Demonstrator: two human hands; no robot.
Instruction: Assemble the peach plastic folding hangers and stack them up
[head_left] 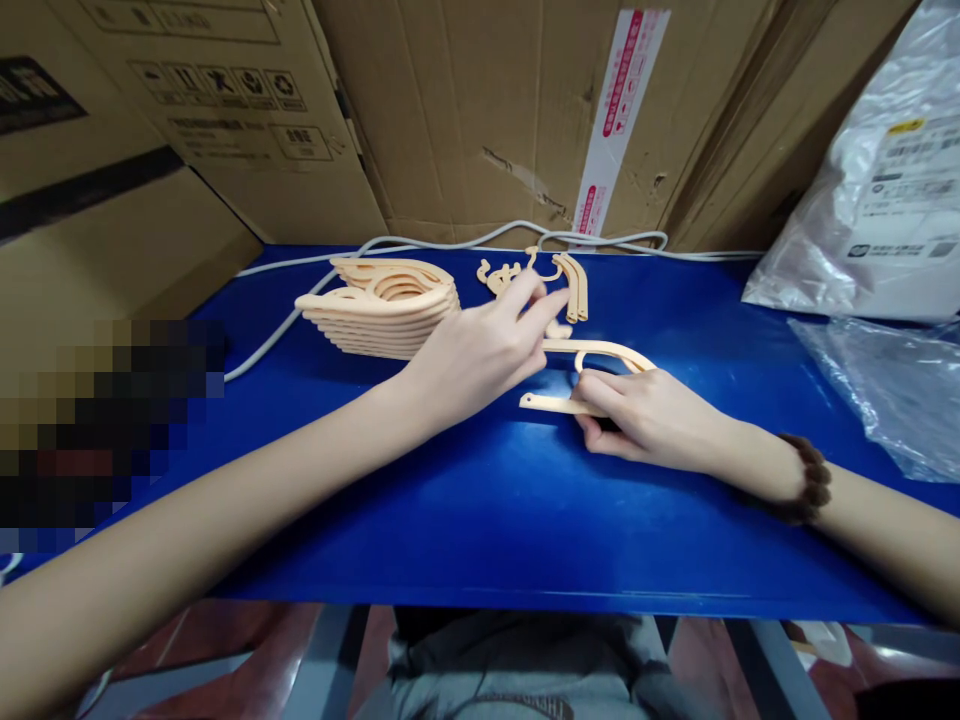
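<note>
My right hand (634, 415) is closed around a peach-coloured plastic hanger arm (592, 347), whose curved strip and straight strip stick out to the left. The straight strip's end has a small hole. My left hand (484, 350) is bent at the left end of the curved strip. A small peach piece (559, 330) shows by its fingertips; what the fingers grip is mostly hidden. Just beyond lie several small hanger hooks (499, 277), partly covered by the left hand, and loose hanger arms (576, 290). Left of them is a stack of hanger arms (386, 310).
Everything lies on a blue tabletop (480, 520). A grey cable (465, 243) runs along the back, before a cardboard box (480, 120). Another box (225, 120) stands left. At right are a labelled plastic bag (862, 200) and a clear bag (892, 390).
</note>
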